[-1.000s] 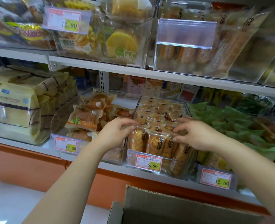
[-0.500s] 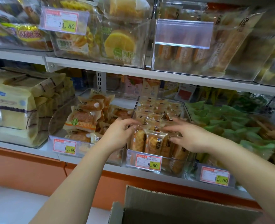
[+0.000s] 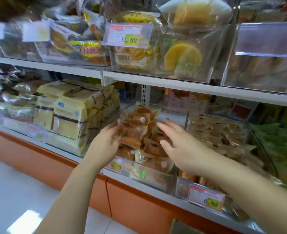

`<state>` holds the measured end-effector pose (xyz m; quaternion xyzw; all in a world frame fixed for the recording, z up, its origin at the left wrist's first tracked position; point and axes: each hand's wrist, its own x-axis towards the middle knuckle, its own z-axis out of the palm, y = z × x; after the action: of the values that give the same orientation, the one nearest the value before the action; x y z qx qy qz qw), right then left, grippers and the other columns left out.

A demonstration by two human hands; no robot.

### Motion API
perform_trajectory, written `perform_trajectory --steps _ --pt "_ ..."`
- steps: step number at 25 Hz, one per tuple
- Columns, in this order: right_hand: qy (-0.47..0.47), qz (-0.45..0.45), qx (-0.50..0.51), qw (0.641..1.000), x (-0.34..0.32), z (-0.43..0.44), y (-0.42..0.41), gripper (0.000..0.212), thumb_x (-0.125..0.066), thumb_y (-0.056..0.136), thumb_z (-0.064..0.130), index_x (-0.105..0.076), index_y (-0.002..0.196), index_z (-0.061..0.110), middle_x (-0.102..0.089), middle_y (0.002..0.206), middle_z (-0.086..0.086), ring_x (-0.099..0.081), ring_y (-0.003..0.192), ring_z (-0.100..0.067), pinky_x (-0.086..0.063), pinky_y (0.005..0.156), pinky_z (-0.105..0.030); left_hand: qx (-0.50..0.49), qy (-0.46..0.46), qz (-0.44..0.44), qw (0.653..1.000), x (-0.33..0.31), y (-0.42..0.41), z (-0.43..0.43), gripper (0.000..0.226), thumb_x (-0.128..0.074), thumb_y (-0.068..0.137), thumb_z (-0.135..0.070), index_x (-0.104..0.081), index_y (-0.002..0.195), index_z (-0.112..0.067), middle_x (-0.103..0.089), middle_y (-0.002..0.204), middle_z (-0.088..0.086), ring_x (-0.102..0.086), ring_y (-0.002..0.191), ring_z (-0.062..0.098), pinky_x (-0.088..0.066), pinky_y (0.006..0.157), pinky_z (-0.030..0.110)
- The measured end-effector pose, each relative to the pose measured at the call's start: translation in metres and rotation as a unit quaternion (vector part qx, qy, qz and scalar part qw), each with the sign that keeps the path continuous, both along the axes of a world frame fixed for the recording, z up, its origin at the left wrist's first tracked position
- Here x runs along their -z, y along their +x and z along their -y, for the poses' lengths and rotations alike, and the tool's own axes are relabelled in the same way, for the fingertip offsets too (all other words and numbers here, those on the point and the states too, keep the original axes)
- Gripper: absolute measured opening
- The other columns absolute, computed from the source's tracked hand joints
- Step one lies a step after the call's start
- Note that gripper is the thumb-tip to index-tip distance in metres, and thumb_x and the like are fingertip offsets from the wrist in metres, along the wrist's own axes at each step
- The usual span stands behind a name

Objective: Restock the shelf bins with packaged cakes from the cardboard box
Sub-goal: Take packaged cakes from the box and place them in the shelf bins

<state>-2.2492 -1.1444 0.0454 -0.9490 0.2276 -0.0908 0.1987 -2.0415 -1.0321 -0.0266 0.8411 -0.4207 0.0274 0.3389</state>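
Packaged cakes (image 3: 149,146) lie heaped in the clear bin (image 3: 156,176) on the lower shelf (image 3: 149,190); they are judged light, soft and slippery in film, best taken by the wrapper edges. The left hand (image 3: 105,142) curls its fingers round the left edge of the top pack (image 3: 134,130); the right hand (image 3: 178,146) hovers open beside it, holding nothing.

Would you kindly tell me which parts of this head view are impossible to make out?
All in the head view.
Cardboard box: only a corner shows, cut off by the bottom edge.
Left hand: motion blur hides whether it grips the cake packet.
Price tag: left part covered by that hand.
Upper-left tags: blurred, unreadable.
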Motion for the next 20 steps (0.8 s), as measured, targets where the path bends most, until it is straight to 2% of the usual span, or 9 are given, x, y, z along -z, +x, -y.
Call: perform_trajectory --steps 3,4,6,8,10,12,15,17,20 --pt "0.000 -0.118 0.006 0.993 0.022 0.016 0.067 0.068 -0.033 0.102 0.035 0.016 0.149 0.043 0.027 0.157 0.006 -0.022 0.146 -0.029 -0.031 0.113 -0.046 0.032 0.030 0.059 0.997 0.008 0.000 0.015 0.052 -0.046 0.100 -0.026 -0.033 0.151 -0.022 -0.019 0.162 0.003 -0.017 0.149 0.021 -0.016 0.118 0.030" --pt "-0.010 -0.146 0.013 0.989 0.026 0.026 0.083 0.069 -0.032 0.103 0.037 0.020 0.147 0.044 0.034 0.154 0.006 -0.018 0.147 -0.034 -0.032 0.112 -0.048 0.049 0.045 0.089 0.994 0.009 -0.001 0.022 0.057 -0.045 0.100 -0.029 -0.027 0.153 -0.021 -0.013 0.164 0.004 -0.009 0.151 0.022 -0.011 0.120 0.032" --pt "-0.031 -0.157 0.016 0.987 0.038 0.046 0.107 0.063 -0.025 0.101 0.048 0.021 0.145 0.049 0.039 0.151 0.010 0.010 0.148 -0.035 -0.009 0.118 -0.056 0.065 0.083 0.111 0.988 0.014 0.004 0.034 0.067 -0.047 0.099 -0.034 -0.015 0.156 -0.018 -0.001 0.164 0.004 0.003 0.151 0.024 -0.005 0.122 0.035" --pt "-0.053 -0.159 0.021 0.986 0.045 0.064 0.125 0.059 -0.016 0.097 0.063 0.019 0.143 0.053 0.038 0.151 0.014 0.017 0.146 -0.035 0.001 0.116 -0.062 0.072 0.111 0.091 0.987 0.019 0.016 0.045 0.075 -0.049 0.098 -0.037 -0.007 0.157 -0.016 0.006 0.164 0.002 0.008 0.151 0.022 -0.004 0.121 0.033" --pt "-0.057 -0.172 0.037 0.983 0.050 0.075 0.136 0.061 -0.011 0.094 0.068 0.019 0.144 0.050 0.036 0.153 0.013 0.012 0.147 -0.036 -0.001 0.115 -0.063 0.087 0.123 0.072 0.986 0.023 0.027 0.055 0.079 -0.052 0.096 -0.037 -0.005 0.156 -0.017 0.010 0.163 -0.001 0.008 0.151 0.019 -0.005 0.119 0.028" --pt "-0.060 -0.187 0.033 0.980 0.055 0.080 0.144 0.061 -0.009 0.095 0.065 0.020 0.146 0.046 0.033 0.155 0.009 0.007 0.149 -0.033 -0.004 0.118 -0.057 0.092 0.129 0.063 0.985 0.024 0.032 0.062 0.081 -0.054 0.096 -0.037 -0.003 0.156 -0.019 0.012 0.163 -0.002 0.007 0.151 0.019 -0.005 0.119 0.029" --pt "-0.011 -0.182 0.004 0.983 0.054 0.086 0.153 0.057 -0.010 0.100 0.057 0.015 0.149 0.041 0.026 0.158 0.006 0.008 0.149 -0.023 -0.005 0.121 -0.046 0.093 0.115 0.041 0.988 0.023 0.034 0.061 0.082 -0.056 0.095 -0.037 -0.004 0.156 -0.023 0.012 0.164 -0.004 0.006 0.151 0.017 -0.006 0.120 0.030" --pt "0.002 -0.147 -0.006 0.989 0.046 0.093 0.156 0.056 -0.013 0.100 0.056 0.007 0.151 0.042 0.019 0.161 0.006 0.011 0.149 -0.021 -0.003 0.121 -0.048 0.092 0.102 0.031 0.990 0.019 0.028 0.055 0.083 -0.058 0.093 -0.037 -0.005 0.156 -0.026 0.011 0.164 -0.006 0.007 0.151 0.016 -0.006 0.120 0.031" --pt "-0.055 -0.122 0.044 0.990 0.034 0.101 0.156 0.057 -0.015 0.098 0.061 0.005 0.150 0.048 0.018 0.160 0.007 0.014 0.148 -0.031 0.006 0.116 -0.057 0.080 0.098 0.047 0.991 0.010 0.022 0.048 0.086 -0.060 0.090 -0.047 -0.007 0.156 -0.029 0.014 0.163 -0.005 0.014 0.150 0.017 -0.005 0.121 0.036"
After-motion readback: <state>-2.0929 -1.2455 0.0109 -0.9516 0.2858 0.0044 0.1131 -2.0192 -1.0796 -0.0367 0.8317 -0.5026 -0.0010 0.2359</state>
